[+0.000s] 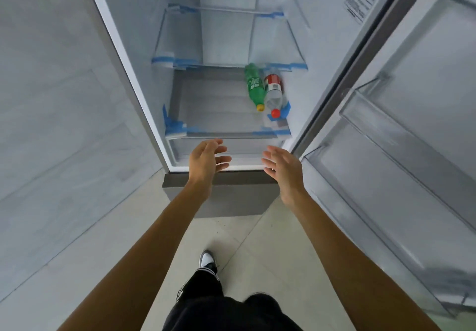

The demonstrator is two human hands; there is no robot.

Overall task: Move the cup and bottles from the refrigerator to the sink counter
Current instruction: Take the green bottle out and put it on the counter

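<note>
The refrigerator (144, 47) stands open, filling the upper middle of the frame, with its door (412, 124) swung to the right side. 2 bottles lie on their sides on the lower shelf (211, 104), just right of the frame's center. The green bottle (255, 86) has its base toward the back of the shelf and its yellow cap pointing down the frame toward the person, its long axis tilted slightly to the right. The clear bottle (273, 91), with a red label and red cap, lies just beside it on the right, touching or nearly so, and also points cap-first toward the person.

Below the shelf's front edge, the left hand (206, 160) and right hand (283, 168) reach forward, palms turned toward each other, fingers loosely spread and holding nothing. Blue tape (175, 126) marks the shelf corners. A shoe (207, 260) rests on the pale floor (244, 240) at lower center.
</note>
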